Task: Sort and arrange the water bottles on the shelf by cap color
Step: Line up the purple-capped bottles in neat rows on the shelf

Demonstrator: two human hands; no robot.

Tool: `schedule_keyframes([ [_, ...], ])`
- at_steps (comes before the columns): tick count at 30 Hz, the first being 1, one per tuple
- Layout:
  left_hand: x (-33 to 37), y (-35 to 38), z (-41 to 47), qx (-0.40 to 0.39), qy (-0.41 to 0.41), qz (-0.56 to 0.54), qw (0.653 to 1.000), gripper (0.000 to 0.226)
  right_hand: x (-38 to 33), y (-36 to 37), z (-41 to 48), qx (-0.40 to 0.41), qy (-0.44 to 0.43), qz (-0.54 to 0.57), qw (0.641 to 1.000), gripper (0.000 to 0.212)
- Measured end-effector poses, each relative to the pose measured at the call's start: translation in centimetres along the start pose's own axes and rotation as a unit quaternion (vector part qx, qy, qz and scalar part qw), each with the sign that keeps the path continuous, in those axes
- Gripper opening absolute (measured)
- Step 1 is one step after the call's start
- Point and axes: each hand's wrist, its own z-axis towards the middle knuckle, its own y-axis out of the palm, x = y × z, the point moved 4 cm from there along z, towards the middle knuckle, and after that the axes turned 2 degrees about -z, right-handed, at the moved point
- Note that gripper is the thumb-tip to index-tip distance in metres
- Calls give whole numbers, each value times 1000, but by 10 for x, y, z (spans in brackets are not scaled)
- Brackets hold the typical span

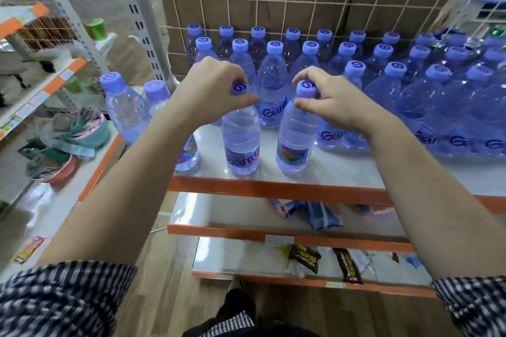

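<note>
Two clear water bottles with blue swirl caps stand upright near the front edge of the white shelf (342, 169). My left hand (216, 87) grips the cap and neck of the left bottle (241, 142). The cap of the right bottle (294, 139) is pinched by my right hand (328, 98). Behind them, several rows of the same blue-capped bottles (273, 74) fill the back of the shelf up to the wire grid. A bottle (189, 156) stands partly hidden behind my left forearm.
Two more blue-capped bottles (123, 107) stand left of the shelf. At the right sits a shrink-wrapped bottle pack (451, 107). Orange-edged lower shelves (273, 232) hold snack packets. A neighbouring rack (41, 85) with bowls and bags stands at the left. Cardboard backs the wire grid (273, 3).
</note>
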Motion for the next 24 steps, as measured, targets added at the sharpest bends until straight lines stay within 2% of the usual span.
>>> schedule_keyframes([
  [4,-2,8,-20,95,-20,-7,995,39,1,13,-14,90,0,32,995,26],
  [8,-3,22,-42,153,-74,-58,984,41,-4,18,-21,199,29,-82,976,41],
  [10,-7,29,-49,171,-102,-117,973,42,-6,14,-18,210,46,-131,968,42],
  [12,-11,40,-55,149,-114,-161,969,45,-8,9,-14,177,17,-132,975,36],
  [15,-14,57,-62,104,-129,-216,962,56,-13,0,-10,73,-56,-101,991,30],
  [20,-19,68,-66,101,-126,-260,952,64,-10,-16,-7,-38,-104,-87,990,32],
  [22,-21,70,-65,103,-129,-260,951,65,-13,-16,-8,-52,-127,-86,987,38],
  [24,-22,74,-65,102,-134,-263,950,68,-13,-17,-11,-31,-120,-76,989,41],
])
